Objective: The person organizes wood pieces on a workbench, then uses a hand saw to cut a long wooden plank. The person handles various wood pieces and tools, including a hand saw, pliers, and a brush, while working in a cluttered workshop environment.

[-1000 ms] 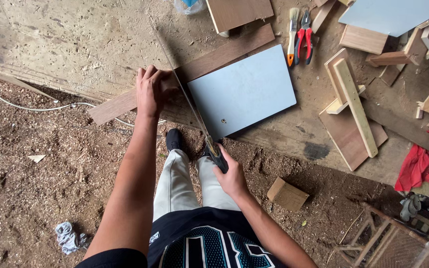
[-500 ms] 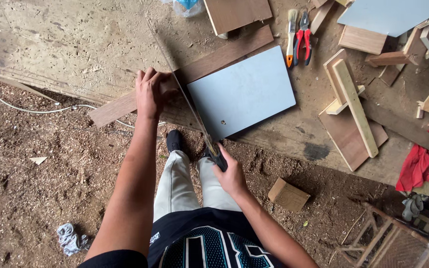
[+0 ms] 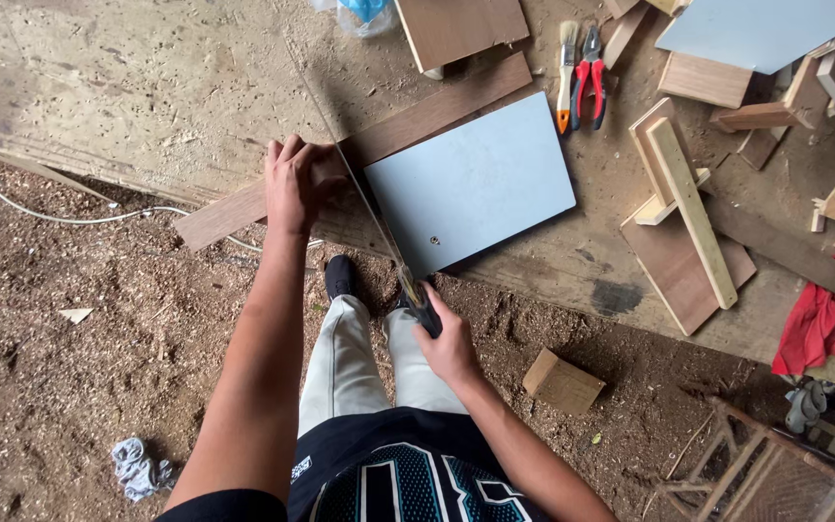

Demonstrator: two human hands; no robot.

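Your left hand (image 3: 292, 184) pressing flat, fingers spread, on plank (image 3: 359, 145), steadying it beside grey panel (image 3: 471, 184). Right hand (image 3: 446, 343) gripping saw (image 3: 369, 208) handle, fingers closed, blade crossing plank at panel's left edge.

I'm wearing a black jersey (image 3: 388, 474) with short sleeves, so both forearms are showing bare down to the wrists. Large teal figures with white outlines are running across its chest, and a small white patch is sitting at the lower left side. Light grey-beige trousers (image 3: 359, 358) are covering my legs. A black shoe (image 3: 339, 276) is showing on one foot. My left hand (image 3: 292, 184) and right hand (image 3: 448, 346) are going gloveless: no rings, watch or bands showing.
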